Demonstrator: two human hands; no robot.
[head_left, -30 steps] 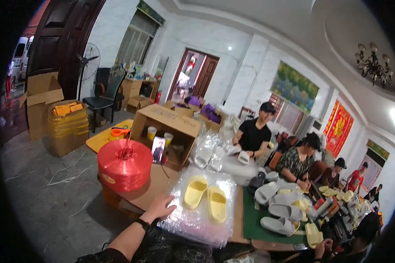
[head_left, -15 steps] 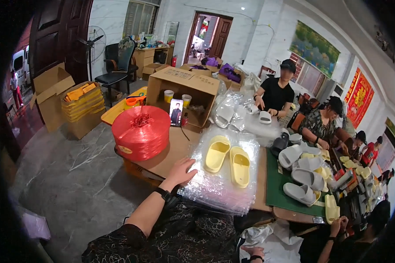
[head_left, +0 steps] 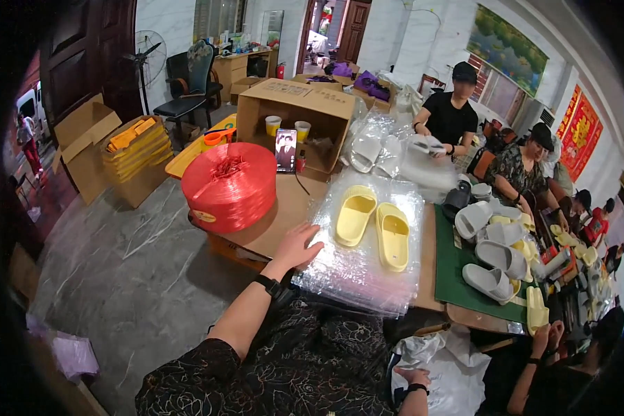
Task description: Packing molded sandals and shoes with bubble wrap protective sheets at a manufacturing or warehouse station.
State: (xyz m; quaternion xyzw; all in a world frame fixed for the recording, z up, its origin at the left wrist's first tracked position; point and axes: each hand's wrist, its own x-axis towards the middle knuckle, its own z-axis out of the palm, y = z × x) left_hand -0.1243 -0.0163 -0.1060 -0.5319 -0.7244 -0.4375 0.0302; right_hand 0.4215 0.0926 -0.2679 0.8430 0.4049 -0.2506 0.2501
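A pair of pale yellow slippers lies on a stack of clear plastic bags (head_left: 360,290) in front of me: the left slipper (head_left: 353,232) and the right slipper (head_left: 393,249). My left hand (head_left: 297,248) rests at the left edge of that stack, fingers apart, holding nothing. It is beside the slippers and does not touch them. Low at the picture's edge, my right hand (head_left: 412,376) lies over a white plastic sack (head_left: 454,357). Its fingers look stretched out, and I see nothing in them.
Left of the bags stands a big red roll of plastic twine (head_left: 229,194). Behind it a phone (head_left: 285,150) leans by an open cardboard box (head_left: 295,100). Grey slippers (head_left: 489,281) crowd a green mat (head_left: 444,270) at right. Co-workers (head_left: 451,114) handle slippers along the table.
The view has shifted, so the table sits higher and farther right in it. My right hand shows more fully. The co-worker across the table has moved the grey slipper in their hands.
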